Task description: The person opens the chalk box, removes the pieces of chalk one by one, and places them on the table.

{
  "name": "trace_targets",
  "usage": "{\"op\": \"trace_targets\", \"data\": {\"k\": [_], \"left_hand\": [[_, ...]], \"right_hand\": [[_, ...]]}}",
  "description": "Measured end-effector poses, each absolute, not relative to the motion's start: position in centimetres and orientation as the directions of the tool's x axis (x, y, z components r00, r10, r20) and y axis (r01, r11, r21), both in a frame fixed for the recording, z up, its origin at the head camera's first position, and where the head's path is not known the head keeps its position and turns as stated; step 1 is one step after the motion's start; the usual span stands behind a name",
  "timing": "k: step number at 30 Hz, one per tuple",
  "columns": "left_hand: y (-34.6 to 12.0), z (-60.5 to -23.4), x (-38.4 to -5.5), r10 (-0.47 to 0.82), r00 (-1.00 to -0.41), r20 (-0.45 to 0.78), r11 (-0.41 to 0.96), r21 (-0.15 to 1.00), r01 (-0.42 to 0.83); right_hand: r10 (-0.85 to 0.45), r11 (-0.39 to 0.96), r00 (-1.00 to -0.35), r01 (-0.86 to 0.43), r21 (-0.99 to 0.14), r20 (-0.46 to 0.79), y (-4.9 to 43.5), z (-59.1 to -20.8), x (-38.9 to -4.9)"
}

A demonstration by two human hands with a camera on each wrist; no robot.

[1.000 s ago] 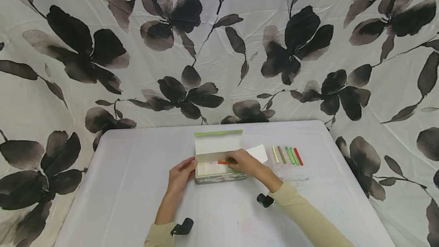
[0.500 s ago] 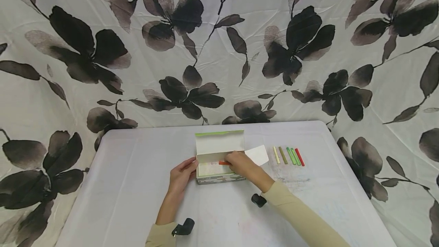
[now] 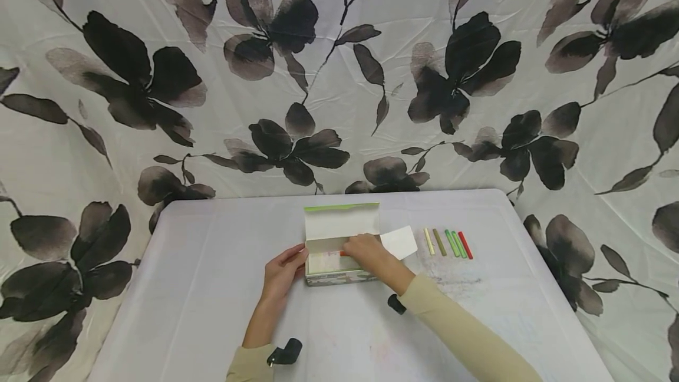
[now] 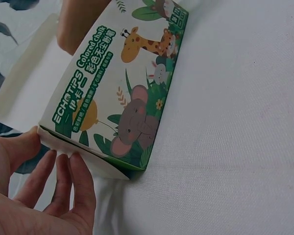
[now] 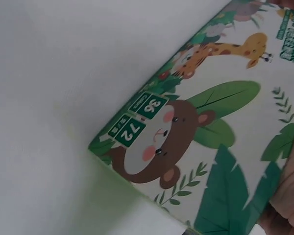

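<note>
A chalk box (image 3: pixel 334 280) with printed animals stands mid-table in the head view, its lid (image 3: pixel 342 223) raised at the back. My left hand (image 3: pixel 280 273) holds the box's left end; in the left wrist view its thumb lies at the corner and the fingertips against the end flap (image 4: pixel 88 159). My right hand (image 3: pixel 373 255) reaches inside the box and pinches an orange-red chalk stick (image 3: pixel 342 253), most of it hidden by the fingers. From the right wrist, the box front fills much of the view, with part of the hand (image 5: pixel 290 198) at the right edge.
A white side flap (image 3: pixel 400 243) sticks out right of the box. Beyond it lie a pale yellow chalk (image 3: pixel 428 241), an olive chalk (image 3: pixel 439 242), two green chalks (image 3: pixel 452 243) and a red chalk (image 3: pixel 465 245). Chalk smudges mark the white tablecloth (image 3: pixel 185 287). A floral curtain (image 3: pixel 339 75) hangs behind.
My right hand has shifted slightly left and deeper into the box, covering more of the orange-red chalk. My left hand stays at the box's left end.
</note>
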State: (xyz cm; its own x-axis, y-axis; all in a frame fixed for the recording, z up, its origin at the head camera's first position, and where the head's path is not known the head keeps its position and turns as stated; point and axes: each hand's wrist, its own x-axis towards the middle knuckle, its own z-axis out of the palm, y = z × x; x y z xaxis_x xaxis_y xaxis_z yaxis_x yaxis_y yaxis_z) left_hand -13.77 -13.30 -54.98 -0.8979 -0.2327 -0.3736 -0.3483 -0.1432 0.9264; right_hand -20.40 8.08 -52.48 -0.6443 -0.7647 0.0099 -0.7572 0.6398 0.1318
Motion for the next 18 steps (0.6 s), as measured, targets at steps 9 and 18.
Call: {"op": "trace_targets", "data": {"k": [9,18], "left_hand": [[-12.9,-54.9,-13.8,-0.242,-0.897,-0.371,-0.134,0.928,-0.347],[-13.3,-55.1,-14.0,-0.239,-0.895,-0.377,-0.132,0.926,-0.354]], "right_hand": [[-0.790,0.611,-0.613,-0.785,0.105,0.021,8.8,-52.4,-20.8],[-0.741,0.629,-0.671,-0.681,-0.376,-0.025,10.2,-50.0,-20.9]]}}
